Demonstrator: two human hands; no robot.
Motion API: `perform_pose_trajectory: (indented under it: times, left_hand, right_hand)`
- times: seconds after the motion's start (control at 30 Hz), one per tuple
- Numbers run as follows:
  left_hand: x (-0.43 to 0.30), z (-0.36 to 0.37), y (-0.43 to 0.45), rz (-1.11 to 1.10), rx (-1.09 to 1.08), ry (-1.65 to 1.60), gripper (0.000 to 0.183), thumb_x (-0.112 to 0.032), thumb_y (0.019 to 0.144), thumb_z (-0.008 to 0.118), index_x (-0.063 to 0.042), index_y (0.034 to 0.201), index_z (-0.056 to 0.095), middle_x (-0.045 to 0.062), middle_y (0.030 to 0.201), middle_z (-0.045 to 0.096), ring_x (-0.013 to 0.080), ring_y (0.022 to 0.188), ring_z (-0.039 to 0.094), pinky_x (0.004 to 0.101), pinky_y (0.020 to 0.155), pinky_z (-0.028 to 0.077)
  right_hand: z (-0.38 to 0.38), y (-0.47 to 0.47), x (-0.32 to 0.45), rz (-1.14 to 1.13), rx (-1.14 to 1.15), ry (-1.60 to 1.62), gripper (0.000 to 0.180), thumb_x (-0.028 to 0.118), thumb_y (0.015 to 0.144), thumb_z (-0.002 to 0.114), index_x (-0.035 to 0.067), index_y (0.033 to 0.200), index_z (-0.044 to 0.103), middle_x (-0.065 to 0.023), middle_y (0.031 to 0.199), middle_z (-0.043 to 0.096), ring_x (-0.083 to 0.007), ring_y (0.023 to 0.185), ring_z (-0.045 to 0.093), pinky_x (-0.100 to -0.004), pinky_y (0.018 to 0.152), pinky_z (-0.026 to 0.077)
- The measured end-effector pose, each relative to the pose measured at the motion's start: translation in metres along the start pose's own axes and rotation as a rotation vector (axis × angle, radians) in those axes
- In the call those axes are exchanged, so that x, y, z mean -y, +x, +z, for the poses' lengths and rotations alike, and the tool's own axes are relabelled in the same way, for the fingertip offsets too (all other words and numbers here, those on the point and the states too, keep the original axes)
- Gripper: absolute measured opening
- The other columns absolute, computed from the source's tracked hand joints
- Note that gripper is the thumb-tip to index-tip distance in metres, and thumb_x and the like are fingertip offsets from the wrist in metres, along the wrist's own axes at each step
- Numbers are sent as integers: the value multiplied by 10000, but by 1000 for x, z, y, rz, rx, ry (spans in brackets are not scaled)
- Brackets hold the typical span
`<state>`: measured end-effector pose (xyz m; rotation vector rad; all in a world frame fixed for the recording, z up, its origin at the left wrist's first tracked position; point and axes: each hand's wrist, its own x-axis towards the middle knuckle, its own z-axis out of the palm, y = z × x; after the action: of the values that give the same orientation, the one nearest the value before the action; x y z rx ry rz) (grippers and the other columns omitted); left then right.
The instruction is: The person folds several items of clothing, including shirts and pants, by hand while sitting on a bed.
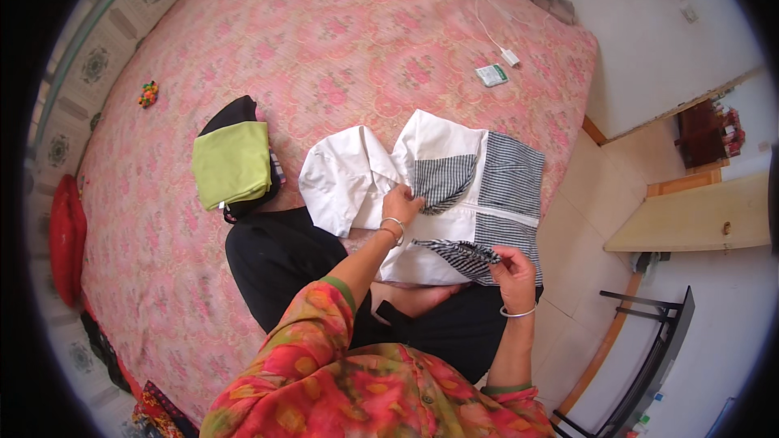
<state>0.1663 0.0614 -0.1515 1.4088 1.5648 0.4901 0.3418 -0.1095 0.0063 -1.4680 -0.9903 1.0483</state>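
A white garment with black-and-white checked panels (511,170) lies spread over the floral bedspread (341,30) and my crossed legs. At its middle, my left hand (402,203) pinches the white cloth beside a checked patch. My right hand (514,274) grips the end of a gathered checked sleeve cuff or band (462,255), raised a little at the garment's near side. The garment's white hood or upper part (341,173) lies crumpled to the left. Further left sits a stack of folded clothes, a lime-green cloth (234,164) on top of black ones.
A white charger adapter (510,58) with its cable and a small green-and-white packet (491,75) lie beyond the garment. A colourful beaded object (148,94) is at the far left, with a red cushion (68,240) near the wall. The bed's edge drops to a tiled floor (572,237) at right.
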Motion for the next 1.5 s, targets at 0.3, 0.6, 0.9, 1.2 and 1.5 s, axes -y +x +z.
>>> perform_pose_trajectory:
  times: [0.3,0.6,0.9,1.2,1.5]
  left_hand:
    - [28,-14,-38,-45,262,-597,153,-102,782,662,-16,743,542,24,646,568,87,635,539,254,555,445]
    - [57,-11,-35,-56,249,-503,114,-103,861,563,8,887,560,53,783,631,105,702,571,248,624,458]
    - [2,-28,-75,672,-142,149,392,-80,809,574,-22,1186,486,219,1227,476,339,1100,495,394,905,418]
    - [39,-15,-63,674,-28,331,534,-77,718,608,-78,1235,478,168,1273,454,338,1200,409,443,1000,317]
    - [12,-26,-107,825,79,375,564,-87,750,615,-49,1279,425,178,1328,396,362,1250,354,449,1030,300]
  right_hand:
    - [36,82,31,-34,-27,68,207,-30,830,559,-32,1037,552,-49,774,577,-100,547,506,-234,505,423]
    - [43,146,-111,-44,-131,-148,468,67,851,541,-22,1294,416,-198,1319,440,-288,1192,474,-339,948,417]
    - [86,81,-141,-254,69,-1234,480,321,902,445,169,1355,398,-73,1401,369,-272,1302,303,-484,1058,190]
    - [95,82,-146,-285,-6,-1312,491,341,880,474,199,1346,409,-38,1403,373,-233,1309,294,-455,1060,187]
    - [19,82,-125,95,81,-376,270,163,850,563,32,1079,620,-152,1087,627,-260,1016,600,-320,896,447]
